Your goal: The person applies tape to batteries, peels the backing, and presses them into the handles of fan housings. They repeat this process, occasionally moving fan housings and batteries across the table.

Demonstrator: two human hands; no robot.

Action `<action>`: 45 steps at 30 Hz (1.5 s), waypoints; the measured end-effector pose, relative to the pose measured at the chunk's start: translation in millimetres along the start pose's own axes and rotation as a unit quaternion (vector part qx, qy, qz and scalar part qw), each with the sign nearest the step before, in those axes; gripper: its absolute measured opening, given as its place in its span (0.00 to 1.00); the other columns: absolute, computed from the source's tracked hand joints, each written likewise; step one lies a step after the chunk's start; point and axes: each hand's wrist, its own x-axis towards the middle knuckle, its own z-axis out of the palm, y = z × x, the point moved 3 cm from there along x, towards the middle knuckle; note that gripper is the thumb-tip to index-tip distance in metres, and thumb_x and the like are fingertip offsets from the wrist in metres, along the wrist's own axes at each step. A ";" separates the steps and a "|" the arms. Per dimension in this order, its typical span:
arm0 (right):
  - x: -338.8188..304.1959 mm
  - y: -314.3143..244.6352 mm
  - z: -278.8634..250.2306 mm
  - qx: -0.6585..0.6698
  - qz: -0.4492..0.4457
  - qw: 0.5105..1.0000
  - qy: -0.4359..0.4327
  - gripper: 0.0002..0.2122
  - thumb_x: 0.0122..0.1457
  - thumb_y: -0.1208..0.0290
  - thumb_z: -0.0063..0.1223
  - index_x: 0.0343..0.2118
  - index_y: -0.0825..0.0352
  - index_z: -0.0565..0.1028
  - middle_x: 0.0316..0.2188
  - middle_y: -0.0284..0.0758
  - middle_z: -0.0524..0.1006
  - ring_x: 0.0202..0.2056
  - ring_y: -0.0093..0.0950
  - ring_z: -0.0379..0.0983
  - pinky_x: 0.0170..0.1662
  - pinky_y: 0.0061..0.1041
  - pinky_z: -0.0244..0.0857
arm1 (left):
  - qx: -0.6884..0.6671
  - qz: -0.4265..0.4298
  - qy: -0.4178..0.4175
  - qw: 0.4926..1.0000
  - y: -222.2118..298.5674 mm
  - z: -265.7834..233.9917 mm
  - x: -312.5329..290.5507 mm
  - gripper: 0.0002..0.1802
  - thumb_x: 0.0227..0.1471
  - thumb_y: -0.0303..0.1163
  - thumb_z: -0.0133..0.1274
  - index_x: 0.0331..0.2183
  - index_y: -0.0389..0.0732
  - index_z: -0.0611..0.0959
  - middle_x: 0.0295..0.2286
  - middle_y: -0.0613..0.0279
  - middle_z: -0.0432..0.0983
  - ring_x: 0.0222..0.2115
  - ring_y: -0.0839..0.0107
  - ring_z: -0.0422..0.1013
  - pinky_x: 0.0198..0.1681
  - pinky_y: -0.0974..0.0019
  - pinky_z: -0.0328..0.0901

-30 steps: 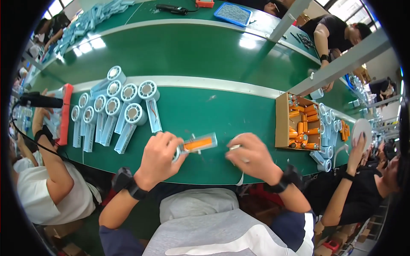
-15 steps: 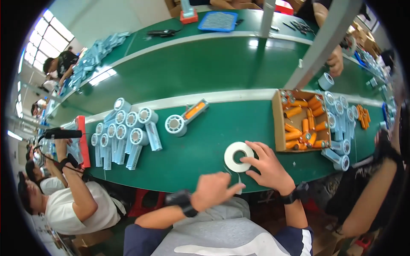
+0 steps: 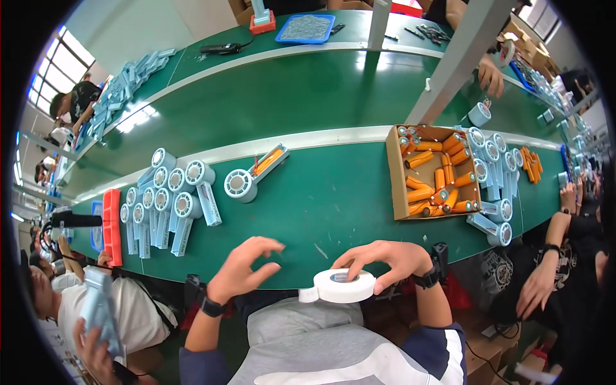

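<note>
A roll of white tape [image 3: 353, 291] is held at the table's near edge by my right hand [image 3: 394, 260], with fingers in its core and the thumb against its side. A short loose end of tape sticks out at the roll's left. My left hand [image 3: 242, 269] is empty beside it, thumb and fingers apart. Farther off on the green table [image 3: 301, 231] lies one light-blue handheld fan [image 3: 240, 185], its handle uncovered and an orange battery [image 3: 268, 162] inside.
Light-blue fans [image 3: 161, 199] stand grouped at the left, near a red tray [image 3: 111, 228]. To the right is a cardboard box [image 3: 431, 217] of orange batteries, with more fans [image 3: 491, 151] beside it. A grey post [image 3: 462, 58] rises behind the box. Co-workers sit on both sides.
My right hand has lifted the tape roll off the tabletop and brought it toward me, tilted. My left hand has moved left, away from the tape, and opened.
</note>
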 end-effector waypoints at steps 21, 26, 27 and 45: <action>-36.3 -10.1 61.6 -0.126 0.122 0.859 0.481 0.22 0.58 0.55 0.64 0.42 0.73 0.77 0.35 0.39 0.80 0.37 0.27 0.80 0.38 0.23 0.73 | -0.626 0.065 0.165 0.759 -11.5 101.5 -43.1 0.34 0.59 0.44 0.59 0.57 0.35 0.65 0.47 0.57 0.73 0.43 0.70 0.71 0.50 0.63 0.65; -95.6 -85.4 -34.3 -0.577 0.156 0.571 0.563 0.11 0.56 0.82 0.55 0.42 0.68 0.78 0.28 0.38 0.78 0.28 0.25 0.75 0.34 0.23 0.69 | -0.421 0.159 -0.004 0.893 28.0 110.2 -32.3 0.32 0.57 0.38 0.57 0.57 0.36 0.66 0.51 0.56 0.70 0.54 0.60 0.63 0.60 0.55 0.54; -97.8 -85.4 -48.6 -0.623 0.163 0.606 0.467 0.11 0.57 0.81 0.55 0.43 0.68 0.78 0.31 0.40 0.77 0.31 0.25 0.75 0.36 0.23 0.68 | -0.408 0.163 -0.018 0.898 31.3 111.8 -32.9 0.31 0.56 0.36 0.57 0.57 0.36 0.67 0.51 0.55 0.69 0.56 0.58 0.60 0.62 0.54 0.51; -95.5 -39.6 -98.8 -0.498 0.338 0.614 0.511 0.17 0.54 0.69 0.63 0.44 0.69 0.74 0.48 0.52 0.73 0.50 0.50 0.68 0.52 0.41 0.65 | -0.206 0.211 0.034 0.955 44.9 99.2 -57.7 0.27 0.52 0.32 0.61 0.54 0.39 0.76 0.51 0.56 0.69 0.55 0.55 0.57 0.61 0.56 0.53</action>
